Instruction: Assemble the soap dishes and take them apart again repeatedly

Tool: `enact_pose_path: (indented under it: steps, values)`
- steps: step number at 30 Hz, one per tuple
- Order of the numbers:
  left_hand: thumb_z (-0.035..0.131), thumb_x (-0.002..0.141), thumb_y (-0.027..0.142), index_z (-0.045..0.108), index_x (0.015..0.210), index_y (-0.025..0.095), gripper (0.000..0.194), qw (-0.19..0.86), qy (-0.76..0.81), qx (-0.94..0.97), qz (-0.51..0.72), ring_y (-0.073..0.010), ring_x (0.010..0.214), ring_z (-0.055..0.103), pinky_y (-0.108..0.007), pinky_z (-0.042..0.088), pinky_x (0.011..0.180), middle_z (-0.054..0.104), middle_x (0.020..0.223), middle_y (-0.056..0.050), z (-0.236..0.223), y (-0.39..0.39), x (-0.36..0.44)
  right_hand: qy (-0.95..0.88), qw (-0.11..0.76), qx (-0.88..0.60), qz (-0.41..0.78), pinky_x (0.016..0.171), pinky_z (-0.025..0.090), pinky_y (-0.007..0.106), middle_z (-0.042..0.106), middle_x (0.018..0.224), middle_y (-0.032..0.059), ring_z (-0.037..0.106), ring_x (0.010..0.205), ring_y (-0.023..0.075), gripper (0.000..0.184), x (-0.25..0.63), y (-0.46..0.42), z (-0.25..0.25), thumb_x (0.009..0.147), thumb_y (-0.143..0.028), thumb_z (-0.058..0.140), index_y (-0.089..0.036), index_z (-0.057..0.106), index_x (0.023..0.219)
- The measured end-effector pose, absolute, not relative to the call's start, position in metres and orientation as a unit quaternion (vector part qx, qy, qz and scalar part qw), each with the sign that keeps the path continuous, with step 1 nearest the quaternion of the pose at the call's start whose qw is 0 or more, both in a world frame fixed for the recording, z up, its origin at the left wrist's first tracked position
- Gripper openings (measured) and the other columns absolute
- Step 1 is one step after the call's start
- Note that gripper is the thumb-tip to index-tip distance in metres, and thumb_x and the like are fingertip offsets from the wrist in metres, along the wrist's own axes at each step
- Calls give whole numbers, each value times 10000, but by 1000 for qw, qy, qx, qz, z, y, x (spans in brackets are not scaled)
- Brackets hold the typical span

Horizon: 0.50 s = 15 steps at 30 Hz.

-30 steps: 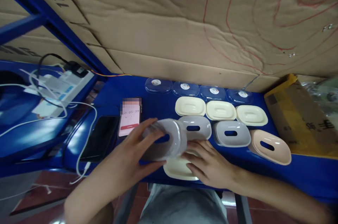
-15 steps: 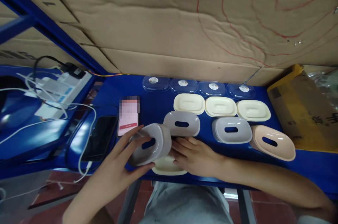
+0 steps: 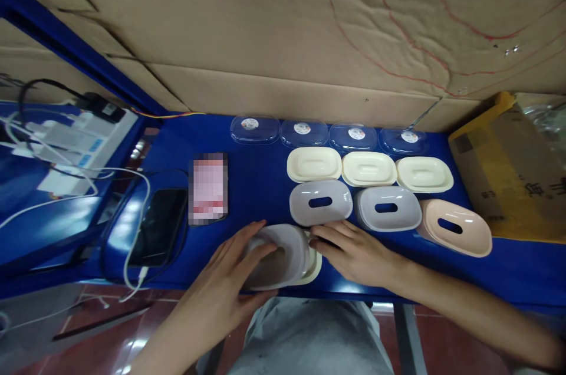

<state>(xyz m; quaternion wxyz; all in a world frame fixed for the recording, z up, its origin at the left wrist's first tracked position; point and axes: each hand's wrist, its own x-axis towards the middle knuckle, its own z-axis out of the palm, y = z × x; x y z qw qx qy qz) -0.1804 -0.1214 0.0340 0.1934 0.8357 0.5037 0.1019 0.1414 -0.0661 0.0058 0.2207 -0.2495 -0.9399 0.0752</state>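
My left hand (image 3: 241,266) grips a grey oval plastic dish (image 3: 289,245) from its left side, fingers along the far rim and thumb at the near side. The dish is tilted and slightly blurred, over a cream oval tray (image 3: 315,269) whose right end shows beneath it. My right hand (image 3: 349,251) lies just right of them, fingertips at the tray's right edge and thumb hidden. Behind its fingers stands another grey slotted dish (image 3: 305,207). A third grey dish (image 3: 409,216) and a peach one (image 3: 475,233) continue that row to the right.
Three cream trays (image 3: 313,164) line up behind the dishes. Several clear lids (image 3: 260,134) with round stickers lie along the cardboard wall (image 3: 247,39). A phone (image 3: 207,186), a dark phone (image 3: 154,227) on a cable and a power strip (image 3: 106,145) are left; a cardboard box (image 3: 499,168) stands right.
My left hand has brought its grey dish rightward over the cream tray. The leftmost standing grey dish has shifted right, close to its neighbour. My right hand has moved slightly right.
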Motion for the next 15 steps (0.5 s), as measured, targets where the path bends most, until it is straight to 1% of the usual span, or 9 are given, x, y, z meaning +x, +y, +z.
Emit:
enact_pose_path:
  steps: [3, 7, 11, 13, 15]
  values:
    - [799, 951, 290, 616, 1469, 310, 550, 190, 495, 842, 98, -427, 1488, 594, -617, 637, 1091, 487, 1708, -139, 34, -122, -176, -934, 220, -268, 89, 967, 647, 391, 789, 1247, 152, 746, 1104, 264, 338, 143, -68, 12, 1019, -29, 518, -92, 711, 1288]
    - [810, 925, 227, 614, 1456, 315, 573, 194, 494, 842, 93, -445, 1503, 561, -658, 617, 1106, 456, 1723, -137, 38, -120, -168, -912, 232, -302, 153, 901, 673, 393, 806, 1167, 132, 783, 1019, 256, 396, 148, -68, 20, 1000, 5, 473, -114, 639, 1339]
    - [799, 903, 146, 610, 1472, 330, 627, 203, 482, 849, 76, -439, 1523, 533, -668, 590, 1138, 455, 1725, -124, 40, -118, -159, -882, 242, -332, 231, 807, 679, 389, 804, 1086, 115, 791, 940, 246, 332, 161, -75, 14, 1026, -36, 465, -160, 609, 1298]
    - [798, 898, 127, 614, 1465, 325, 629, 208, 479, 850, 72, -437, 1535, 518, -673, 578, 1151, 444, 1729, -126, 39, -117, -155, -868, 243, -345, 263, 815, 680, 391, 798, 1078, 114, 786, 951, 243, 286, 168, -79, 9, 1055, -79, 481, -170, 610, 1293]
    - [795, 895, 110, 617, 1457, 320, 626, 213, 476, 851, 68, -433, 1555, 496, -675, 559, 1174, 429, 1738, -126, 38, -116, -151, -859, 240, -349, 288, 872, 682, 403, 796, 1134, 122, 783, 1021, 246, 280, 174, -82, 7, 1081, -127, 507, -172, 607, 1338]
